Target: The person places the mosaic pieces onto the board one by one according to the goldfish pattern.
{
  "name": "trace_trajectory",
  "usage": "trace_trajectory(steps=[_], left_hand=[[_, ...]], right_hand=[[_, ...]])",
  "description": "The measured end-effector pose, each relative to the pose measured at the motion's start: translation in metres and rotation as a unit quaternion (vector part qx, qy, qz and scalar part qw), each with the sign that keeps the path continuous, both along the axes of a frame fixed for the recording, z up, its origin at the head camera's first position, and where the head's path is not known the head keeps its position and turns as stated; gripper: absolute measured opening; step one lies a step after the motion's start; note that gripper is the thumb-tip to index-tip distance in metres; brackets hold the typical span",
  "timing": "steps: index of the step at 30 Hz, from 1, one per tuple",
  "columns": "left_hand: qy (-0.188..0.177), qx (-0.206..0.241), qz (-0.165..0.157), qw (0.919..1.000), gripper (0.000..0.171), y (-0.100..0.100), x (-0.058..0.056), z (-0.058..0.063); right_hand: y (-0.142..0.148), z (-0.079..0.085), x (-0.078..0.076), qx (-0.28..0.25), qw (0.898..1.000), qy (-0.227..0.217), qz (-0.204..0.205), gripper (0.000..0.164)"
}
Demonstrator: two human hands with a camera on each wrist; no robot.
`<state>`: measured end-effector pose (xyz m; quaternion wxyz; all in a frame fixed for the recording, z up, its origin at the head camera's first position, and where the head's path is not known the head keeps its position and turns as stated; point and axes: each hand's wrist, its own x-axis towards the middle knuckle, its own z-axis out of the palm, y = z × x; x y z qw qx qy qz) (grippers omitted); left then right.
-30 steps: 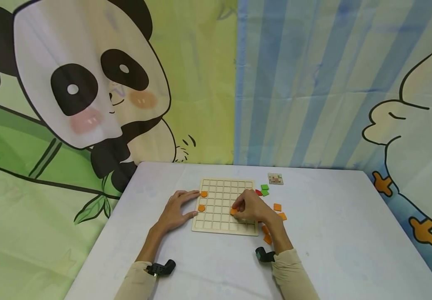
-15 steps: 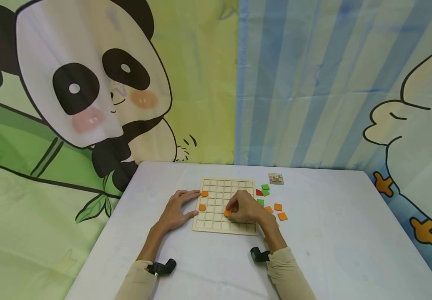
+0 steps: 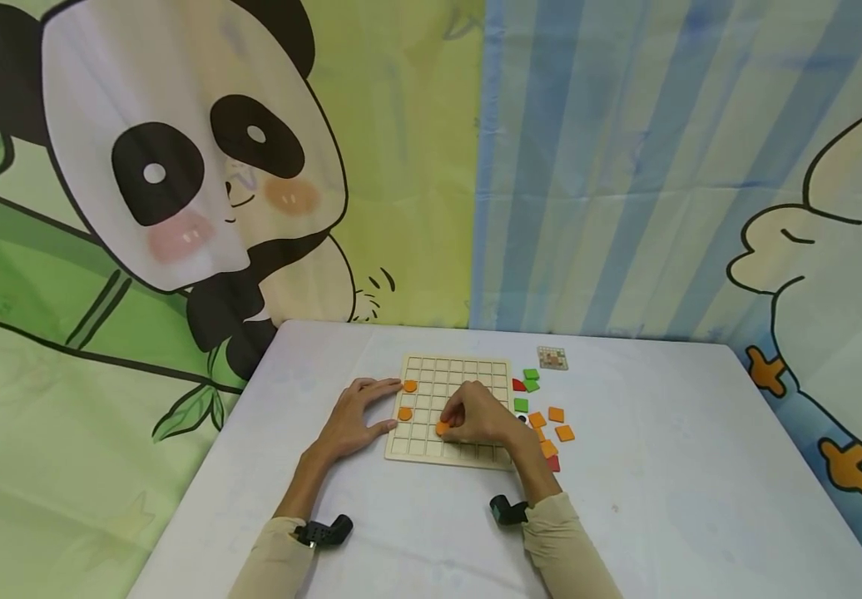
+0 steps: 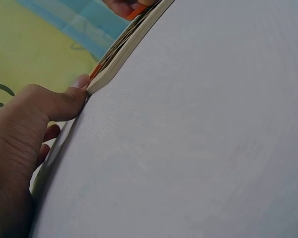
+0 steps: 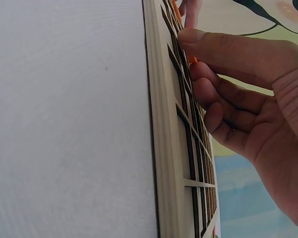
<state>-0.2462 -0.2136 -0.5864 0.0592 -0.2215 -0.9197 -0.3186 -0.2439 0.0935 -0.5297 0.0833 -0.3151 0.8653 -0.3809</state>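
Observation:
A pale wooden grid board lies flat on the white table. My right hand is over the board's lower middle, pinching an orange disc between thumb and fingers; in the right wrist view only a sliver of that orange disc shows. My left hand rests at the board's left edge, thumb and fingers spread and touching it. Two orange discs sit in cells near that edge, an upper disc and a lower disc.
Right of the board lie several orange square tiles, green tiles and red pieces. A small patterned card is farther back. Behind the white table hangs a printed cloth.
My right hand has slid left across the board with the orange disc, uncovering more loose pieces at the right. My left hand has stayed at the board's edge.

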Motion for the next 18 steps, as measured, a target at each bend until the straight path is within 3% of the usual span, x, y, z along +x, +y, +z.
trace_trajectory(steps=[18], left_hand=[[0.000,0.002,-0.001,1.0000,0.069,-0.001,-0.002,-0.004]], right_hand=[[-0.014,0.000,-0.004,0.003,1.000,0.005,0.012,0.012]])
